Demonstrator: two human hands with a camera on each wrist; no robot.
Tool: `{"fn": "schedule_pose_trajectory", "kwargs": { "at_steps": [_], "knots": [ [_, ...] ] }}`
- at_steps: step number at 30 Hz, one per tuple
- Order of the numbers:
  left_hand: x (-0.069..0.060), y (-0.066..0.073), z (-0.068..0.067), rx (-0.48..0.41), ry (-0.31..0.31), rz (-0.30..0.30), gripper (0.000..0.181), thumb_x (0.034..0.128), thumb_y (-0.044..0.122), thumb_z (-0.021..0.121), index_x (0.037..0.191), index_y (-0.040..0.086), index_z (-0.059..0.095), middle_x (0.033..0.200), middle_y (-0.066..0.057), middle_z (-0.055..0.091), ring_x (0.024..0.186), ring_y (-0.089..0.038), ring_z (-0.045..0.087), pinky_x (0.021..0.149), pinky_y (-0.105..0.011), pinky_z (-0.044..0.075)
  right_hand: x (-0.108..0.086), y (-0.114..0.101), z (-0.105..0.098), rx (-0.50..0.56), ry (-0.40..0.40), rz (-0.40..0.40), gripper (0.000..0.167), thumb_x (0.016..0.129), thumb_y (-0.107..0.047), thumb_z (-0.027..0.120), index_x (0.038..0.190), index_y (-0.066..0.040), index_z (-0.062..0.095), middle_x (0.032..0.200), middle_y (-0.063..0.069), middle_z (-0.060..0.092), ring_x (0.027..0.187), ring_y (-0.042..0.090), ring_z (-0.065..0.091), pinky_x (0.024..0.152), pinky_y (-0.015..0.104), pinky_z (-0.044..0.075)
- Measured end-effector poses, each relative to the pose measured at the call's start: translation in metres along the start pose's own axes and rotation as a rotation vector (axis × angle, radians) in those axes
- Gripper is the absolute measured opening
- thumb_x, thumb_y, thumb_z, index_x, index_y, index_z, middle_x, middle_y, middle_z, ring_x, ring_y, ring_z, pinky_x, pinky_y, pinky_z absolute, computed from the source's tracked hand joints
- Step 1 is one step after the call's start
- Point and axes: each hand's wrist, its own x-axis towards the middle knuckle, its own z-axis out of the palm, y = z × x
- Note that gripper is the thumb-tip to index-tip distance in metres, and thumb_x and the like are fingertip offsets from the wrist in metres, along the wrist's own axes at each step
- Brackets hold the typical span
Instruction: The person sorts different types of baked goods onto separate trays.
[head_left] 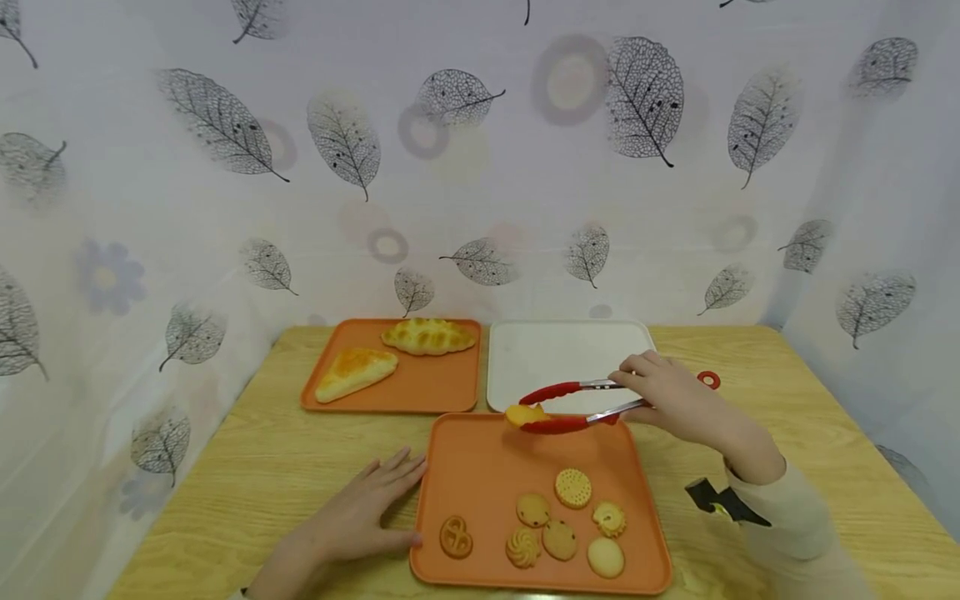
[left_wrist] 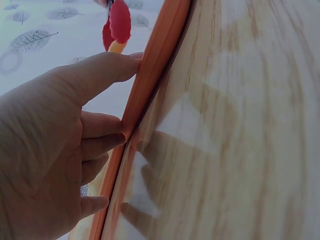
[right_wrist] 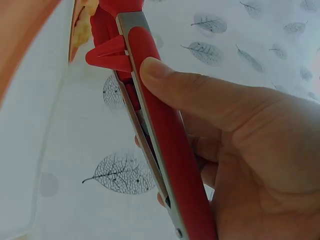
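Observation:
My right hand (head_left: 671, 396) grips a pair of red and steel tongs (right_wrist: 170, 130), thumb on one arm and fingers around the other. Between the tong tips is a small yellow-orange piece (head_left: 525, 415), its kind hard to tell. It hangs over the far edge of the front orange tray (head_left: 480, 450), close to the white tray (head_left: 562, 358). With fingers spread, my left hand (head_left: 360, 512) touches the front tray's left rim; the left wrist view shows its thumb and fingertips against that rim (left_wrist: 155, 60). On this tray lie a pretzel (head_left: 456, 537) and several cookies (head_left: 558, 540).
A second orange tray (head_left: 420, 392) at the back left bears a triangular pastry (head_left: 356, 372) and a braided bread (head_left: 429, 337). All the trays stand on a wooden table (head_left: 360, 433). A leaf-patterned curtain (head_left: 480, 183) hangs behind it.

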Motion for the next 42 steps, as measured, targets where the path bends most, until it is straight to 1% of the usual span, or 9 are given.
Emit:
{"fn": "schedule_pose_trajectory", "kwargs": {
  "at_steps": [5,9,13,17,21,28,37,42],
  "knots": [
    [0.000,0.000,-0.001,0.001,0.008,0.004,0.091,0.0848,0.065,0.060,0.154,0.013,0.031,0.158,-0.008,0.035,0.149,-0.032,0.024,0.115,-0.064,0.023,-0.007,0.015,-0.008,-0.006,0.011,0.087,0.045,0.080,-0.026,0.078,0.118,-0.003,0.067,0.107,0.010,0.062,0.094,0.028,0.057,0.075,0.048,0.046],
    [0.000,-0.001,0.000,0.008,0.017,0.010,0.090,0.0848,0.065,0.060,0.153,0.013,0.032,0.158,-0.008,0.035,0.149,-0.032,0.024,0.115,-0.064,0.024,-0.013,0.030,-0.010,-0.014,0.023,0.170,0.046,0.082,-0.023,0.077,0.120,0.000,0.065,0.109,0.015,0.062,0.094,0.032,0.058,0.076,0.055,0.045],
    [0.000,-0.002,0.002,0.016,0.019,0.011,0.090,0.0848,0.066,0.060,0.153,0.013,0.033,0.158,-0.008,0.035,0.149,-0.032,0.024,0.115,-0.064,0.024,-0.017,0.046,-0.006,-0.035,0.040,0.260,0.047,0.083,-0.022,0.076,0.121,0.003,0.063,0.111,0.020,0.060,0.101,0.038,0.056,0.080,0.062,0.044],
    [0.000,-0.001,0.002,0.016,0.020,0.009,0.090,0.0847,0.066,0.060,0.153,0.013,0.033,0.158,-0.008,0.035,0.149,-0.032,0.025,0.114,-0.064,0.024,-0.020,0.060,0.001,-0.052,0.017,0.344,0.047,0.087,-0.022,0.072,0.123,0.006,0.060,0.117,0.026,0.057,0.112,0.045,0.049,0.086,0.067,0.041],
    [-0.001,-0.001,0.003,0.014,0.021,0.006,0.090,0.0846,0.066,0.060,0.153,0.014,0.033,0.158,-0.008,0.035,0.149,-0.032,0.024,0.115,-0.064,0.024,-0.022,0.072,0.009,-0.065,-0.014,0.414,0.048,0.090,-0.022,0.069,0.125,0.009,0.057,0.122,0.028,0.053,0.116,0.047,0.044,0.088,0.068,0.038],
    [-0.001,-0.001,0.004,0.022,0.028,0.010,0.090,0.0846,0.066,0.059,0.153,0.014,0.033,0.158,-0.008,0.035,0.149,-0.031,0.025,0.115,-0.063,0.025,-0.024,0.086,0.024,-0.101,-0.040,0.531,0.047,0.091,-0.022,0.068,0.123,0.010,0.056,0.122,0.027,0.049,0.117,0.048,0.041,0.089,0.067,0.037],
    [-0.001,-0.001,0.005,0.030,0.036,0.013,0.090,0.0842,0.067,0.059,0.153,0.014,0.034,0.158,-0.008,0.035,0.149,-0.031,0.026,0.115,-0.062,0.026,-0.026,0.094,0.043,-0.146,-0.010,0.614,0.046,0.089,-0.021,0.070,0.117,0.012,0.056,0.117,0.028,0.046,0.115,0.046,0.038,0.085,0.063,0.037],
    [-0.001,0.000,0.004,0.015,0.017,-0.001,0.091,0.0845,0.067,0.059,0.153,0.013,0.033,0.159,-0.007,0.033,0.149,-0.031,0.024,0.115,-0.063,0.025,-0.026,0.095,0.047,-0.153,-0.038,0.657,0.047,0.091,-0.022,0.068,0.118,0.015,0.055,0.117,0.030,0.044,0.112,0.048,0.038,0.085,0.063,0.036]
  ]
}}
